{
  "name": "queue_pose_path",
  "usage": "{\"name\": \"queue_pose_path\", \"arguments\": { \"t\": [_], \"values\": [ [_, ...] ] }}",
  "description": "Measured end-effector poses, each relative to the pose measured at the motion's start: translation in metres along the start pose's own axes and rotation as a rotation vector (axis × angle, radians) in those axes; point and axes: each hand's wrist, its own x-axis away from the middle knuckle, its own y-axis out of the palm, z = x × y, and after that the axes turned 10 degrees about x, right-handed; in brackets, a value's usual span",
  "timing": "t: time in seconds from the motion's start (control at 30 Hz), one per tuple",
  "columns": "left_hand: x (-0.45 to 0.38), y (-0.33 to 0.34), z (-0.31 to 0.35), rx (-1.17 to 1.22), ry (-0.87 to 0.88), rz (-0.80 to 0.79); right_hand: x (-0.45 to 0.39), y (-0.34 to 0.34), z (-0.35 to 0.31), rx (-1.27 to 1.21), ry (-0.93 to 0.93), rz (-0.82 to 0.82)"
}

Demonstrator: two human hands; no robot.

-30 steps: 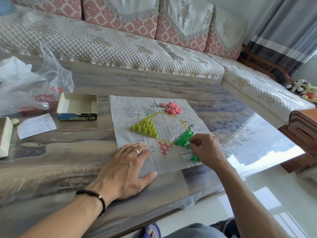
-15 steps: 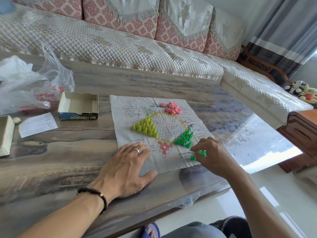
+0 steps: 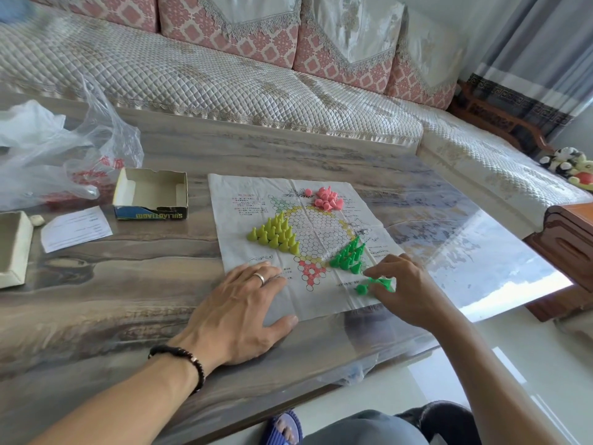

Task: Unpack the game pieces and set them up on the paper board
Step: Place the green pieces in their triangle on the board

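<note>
Green pieces [image 3: 348, 256] mostly stand beyond the right grip [image 3: 402, 289], which pinches loose green pieces [image 3: 373, 284]; pink pieces [image 3: 327, 198] remain heaped; left grip [image 3: 237, 311] lies flat.

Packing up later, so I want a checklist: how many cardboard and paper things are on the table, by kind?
Open cardboard box trays: 2, the second at far left
Printed paper game board: 1
White paper slip: 1
Total: 4

A quilted sofa [image 3: 224, 88] with pink cushions [image 3: 231, 30] spans the top; grey curtains [image 3: 529, 59] hang upper right above a glossy pale floor [image 3: 529, 364].
</note>
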Motion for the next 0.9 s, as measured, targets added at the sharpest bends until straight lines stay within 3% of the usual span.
{"name": "queue_pose_path", "arguments": {
  "t": [0.3, 0.4, 0.53, 0.9],
  "values": [
    [0.0, 0.0, 0.0, 0.0, -0.005, -0.002, -0.006, 0.007, -0.013, 0.055, -0.032, -0.09],
    [0.0, 0.0, 0.0, 0.011, -0.006, 0.002, -0.006, 0.006, -0.01, -0.003, -0.047, -0.011],
    [0.001, 0.001, 0.0, 0.01, -0.002, -0.006, -0.009, -0.002, -0.004, -0.204, 0.044, 0.125],
    [0.001, 0.0, 0.0, 0.018, 0.002, 0.007, -0.029, -0.006, 0.016, -0.34, 0.255, 0.091]
  ]
}}
